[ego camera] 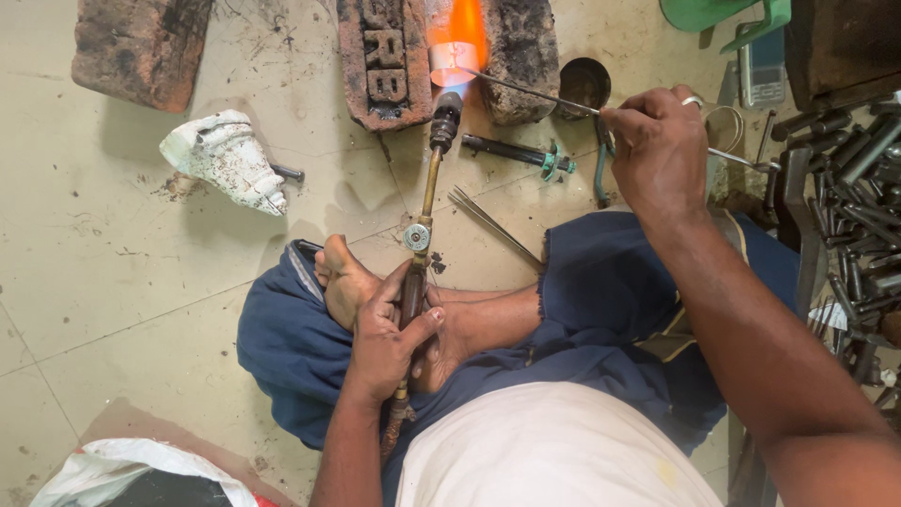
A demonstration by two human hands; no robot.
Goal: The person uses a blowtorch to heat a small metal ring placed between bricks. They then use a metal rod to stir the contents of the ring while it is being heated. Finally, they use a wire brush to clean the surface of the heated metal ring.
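My left hand (387, 336) grips the handle of a brass gas torch (427, 202) that points away from me, resting over my crossed legs. Its orange flame (458, 33) plays on a small metal ring (450, 62) between two bricks. My right hand (660, 150) pinches long thin tongs (526, 89) whose tip holds that ring in the flame. A ring is on one finger of my right hand.
Two dark bricks (385, 61) flank the flame, a third brick (141, 47) lies far left. A white conch shell (225, 160), tweezers (493, 223), a dark tool with a green fitting (516, 150), a small round cup (584, 84) and a pile of metal tools (854, 188) lie around.
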